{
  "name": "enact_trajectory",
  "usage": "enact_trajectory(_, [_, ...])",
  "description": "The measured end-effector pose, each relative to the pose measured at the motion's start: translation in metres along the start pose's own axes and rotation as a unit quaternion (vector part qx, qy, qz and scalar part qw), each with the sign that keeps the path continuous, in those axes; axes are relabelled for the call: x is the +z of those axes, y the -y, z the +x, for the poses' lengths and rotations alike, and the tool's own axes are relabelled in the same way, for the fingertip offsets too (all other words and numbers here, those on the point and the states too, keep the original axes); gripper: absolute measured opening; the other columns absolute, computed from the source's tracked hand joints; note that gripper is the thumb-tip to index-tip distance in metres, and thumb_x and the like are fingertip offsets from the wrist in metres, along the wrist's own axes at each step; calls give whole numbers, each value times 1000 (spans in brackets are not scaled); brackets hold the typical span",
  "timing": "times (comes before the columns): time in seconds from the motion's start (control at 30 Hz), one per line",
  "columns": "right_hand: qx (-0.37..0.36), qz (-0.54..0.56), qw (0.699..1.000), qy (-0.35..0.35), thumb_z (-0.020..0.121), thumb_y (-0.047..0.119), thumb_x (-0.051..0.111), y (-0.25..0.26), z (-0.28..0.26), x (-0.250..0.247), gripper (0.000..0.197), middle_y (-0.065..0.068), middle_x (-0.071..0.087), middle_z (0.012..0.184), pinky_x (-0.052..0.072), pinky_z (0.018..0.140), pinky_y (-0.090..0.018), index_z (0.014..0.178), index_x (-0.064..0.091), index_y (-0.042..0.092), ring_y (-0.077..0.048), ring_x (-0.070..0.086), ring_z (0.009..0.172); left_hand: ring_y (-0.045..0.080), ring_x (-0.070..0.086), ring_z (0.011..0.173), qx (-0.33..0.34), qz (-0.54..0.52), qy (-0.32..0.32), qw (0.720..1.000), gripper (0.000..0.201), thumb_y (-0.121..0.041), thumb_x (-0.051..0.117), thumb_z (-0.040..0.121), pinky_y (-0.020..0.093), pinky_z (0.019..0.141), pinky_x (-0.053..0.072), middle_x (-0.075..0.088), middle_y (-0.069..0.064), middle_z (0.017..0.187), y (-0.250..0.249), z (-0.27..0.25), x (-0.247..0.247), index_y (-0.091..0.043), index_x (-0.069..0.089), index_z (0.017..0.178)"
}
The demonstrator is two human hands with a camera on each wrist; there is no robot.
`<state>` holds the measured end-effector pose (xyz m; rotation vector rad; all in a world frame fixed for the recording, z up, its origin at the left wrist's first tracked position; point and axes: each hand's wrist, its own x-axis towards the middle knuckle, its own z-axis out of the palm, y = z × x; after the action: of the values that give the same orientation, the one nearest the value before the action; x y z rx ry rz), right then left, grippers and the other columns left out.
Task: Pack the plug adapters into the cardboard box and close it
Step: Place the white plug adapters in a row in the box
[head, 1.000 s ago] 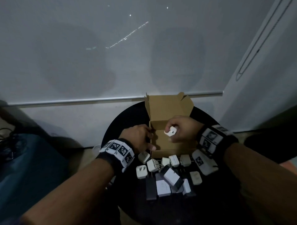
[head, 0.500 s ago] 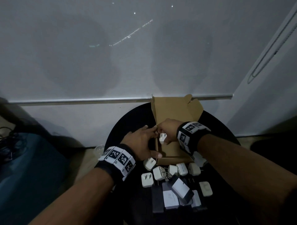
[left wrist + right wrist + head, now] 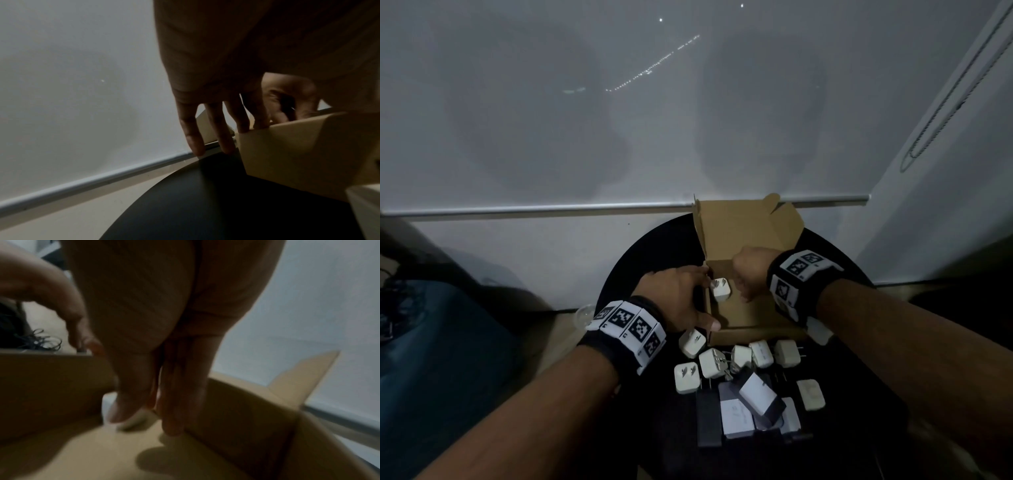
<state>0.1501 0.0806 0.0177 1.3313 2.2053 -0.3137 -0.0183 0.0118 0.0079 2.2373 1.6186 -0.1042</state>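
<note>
The open cardboard box stands on a round black table, its lid upright at the back. One white plug adapter lies in the box's far left corner, prongs up. My right hand hangs over it inside the box; the right wrist view shows its fingers straight, pointing down beside the adapter, not closed round it. My left hand rests on the box's left wall, fingers straight over the rim of the box.
Several loose white adapters lie on the table just in front of the box, one more to the right. Flat black-and-white packs lie nearer me. A blue object stands on the floor to the left.
My right hand carried the adapter from over the box's middle to its far left corner and lowered it; its fingers have let go of it. My left hand stayed on the left wall.
</note>
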Motion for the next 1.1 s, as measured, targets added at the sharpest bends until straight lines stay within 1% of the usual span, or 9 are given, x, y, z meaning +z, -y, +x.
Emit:
enact_trajectory(0.07, [-13, 0, 999, 36, 80, 17, 71, 1, 2, 4, 16, -14, 65, 81, 41, 64, -29, 80, 69, 1, -21, 56, 74, 10, 43, 131, -4, -8, -4, 1000, 82, -73, 70, 61, 38, 103, 38, 30, -24, 151, 0, 0, -1, -37, 51, 133])
enact_trajectory(0.17, [-16, 23, 999, 34, 81, 24, 72, 3, 7, 5, 29, -13, 72, 101, 50, 73, -31, 99, 71, 1, -26, 65, 87, 9, 43, 131, -8, -25, -10, 1000, 87, -70, 72, 62, 34, 103, 38, 34, -24, 149, -1, -2, 1, -37, 46, 138])
enact_trajectory(0.3, [14, 38, 999, -8, 85, 36, 66, 10, 10, 6, 35, -10, 58, 74, 44, 59, -28, 80, 65, 2, -24, 56, 69, 8, 42, 132, -4, -35, -11, 999, 85, -67, 74, 63, 31, 102, 37, 33, -24, 150, -1, -1, 1, -37, 47, 138])
enact_trajectory(0.37, [14, 38, 999, -34, 86, 38, 64, 12, 12, 6, 39, -12, 61, 83, 42, 56, -26, 94, 67, 1, -23, 54, 65, 9, 45, 130, -4, -35, -10, 999, 82, -67, 75, 61, 32, 101, 39, 37, -24, 147, -1, 0, 0, -36, 51, 133])
enact_trajectory(0.5, [6, 15, 998, -55, 84, 42, 64, 13, 17, 5, 42, -13, 67, 100, 49, 66, -32, 102, 67, 5, -28, 65, 80, 12, 55, 117, -2, -21, -12, 1000, 84, -69, 74, 58, 37, 96, 44, 57, -21, 127, 0, 1, -2, -38, 48, 132])
enact_trajectory(0.73, [23, -6, 998, -52, 79, 39, 72, 14, 2, -6, 37, -9, 62, 77, 38, 45, -22, 86, 67, 3, -21, 53, 56, 13, 57, 116, -16, -10, -10, 1000, 84, -72, 73, 55, 37, 94, 46, 57, -20, 127, -1, 0, -2, -41, 49, 130])
enact_trajectory(0.9, [-26, 71, 992, -103, 81, 23, 59, 11, -49, -14, 17, -5, 72, 86, 56, 69, -33, 82, 71, 12, -24, 65, 77, 14, 56, 117, -34, 10, 0, 999, 79, -71, 75, 54, 34, 89, 44, 55, -20, 132, -7, 1, -5, -43, 55, 125])
enact_trajectory(1.0, [-71, 125, 983, -115, 77, 12, 57, 6, -83, 9, 16, 4, 73, 80, 52, 73, -29, 70, 70, 19, -18, 65, 80, 17, 56, 116, -48, 32, 7, 998, 80, -72, 75, 52, 35, 88, 46, 55, -18, 132, -11, 4, -6, -43, 57, 123])
enact_trajectory(1.1, [-79, 77, 991, -74, 83, 16, 63, -5, -107, 38, 15, -1, 73, 99, 50, 83, -29, 92, 73, 21, -20, 66, 95, 20, 58, 111, -50, 49, 20, 997, 76, -73, 74, 52, 38, 87, 48, 58, -15, 126, -15, 4, -8, -43, 59, 120])
